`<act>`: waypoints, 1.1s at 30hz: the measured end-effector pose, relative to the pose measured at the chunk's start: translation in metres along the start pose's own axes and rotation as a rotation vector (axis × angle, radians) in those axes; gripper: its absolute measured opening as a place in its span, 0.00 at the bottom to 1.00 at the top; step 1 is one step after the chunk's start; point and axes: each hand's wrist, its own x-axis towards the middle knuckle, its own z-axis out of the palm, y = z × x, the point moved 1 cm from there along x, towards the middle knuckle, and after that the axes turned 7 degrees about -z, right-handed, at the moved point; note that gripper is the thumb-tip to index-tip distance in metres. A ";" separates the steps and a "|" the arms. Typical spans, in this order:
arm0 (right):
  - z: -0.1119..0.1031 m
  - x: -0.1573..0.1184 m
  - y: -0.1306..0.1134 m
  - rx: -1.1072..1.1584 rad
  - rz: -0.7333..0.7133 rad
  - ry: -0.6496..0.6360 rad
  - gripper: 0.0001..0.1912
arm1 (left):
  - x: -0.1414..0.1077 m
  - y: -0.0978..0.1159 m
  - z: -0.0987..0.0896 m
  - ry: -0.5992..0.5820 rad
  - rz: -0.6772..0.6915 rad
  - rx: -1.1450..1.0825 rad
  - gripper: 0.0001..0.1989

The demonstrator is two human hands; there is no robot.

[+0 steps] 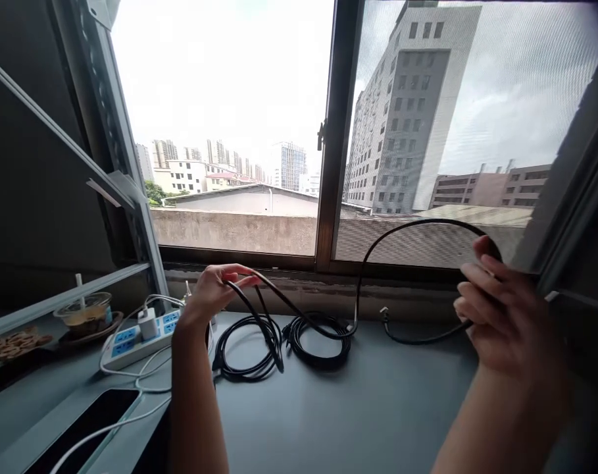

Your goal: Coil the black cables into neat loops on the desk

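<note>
A black cable (441,221) runs between my two hands and arches high in front of the window on the right. My left hand (217,289) is closed in a pinch on it, with part of the cable drooping below the fingers. My right hand (498,303), raised at the right, has its fingers wrapped round the cable. From under the right hand a short length runs left to a connector end (385,312) near the back of the table. Beneath the stretched cable lie two coiled black cables, a left coil (249,377) and a right coil (323,362), side by side.
On the left stand a white power strip (116,362) with a plugged-in charger (147,324), a plastic cup with a straw (87,315) and some snacks (12,345). A dark phone-like slab (81,431) and white cords lie nearer. A metal frame (125,131) rises beside the window.
</note>
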 end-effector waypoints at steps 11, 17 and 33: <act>-0.026 0.006 0.006 -0.090 0.154 -0.192 0.09 | -0.003 0.010 0.001 0.065 -0.007 -0.216 0.16; -0.017 0.008 0.014 -0.264 0.136 -0.162 0.19 | -0.004 0.019 0.002 0.228 0.007 -0.284 0.22; 0.083 -0.007 0.105 -0.408 0.509 -0.986 0.31 | -0.002 0.016 0.010 0.369 -0.192 -0.029 0.20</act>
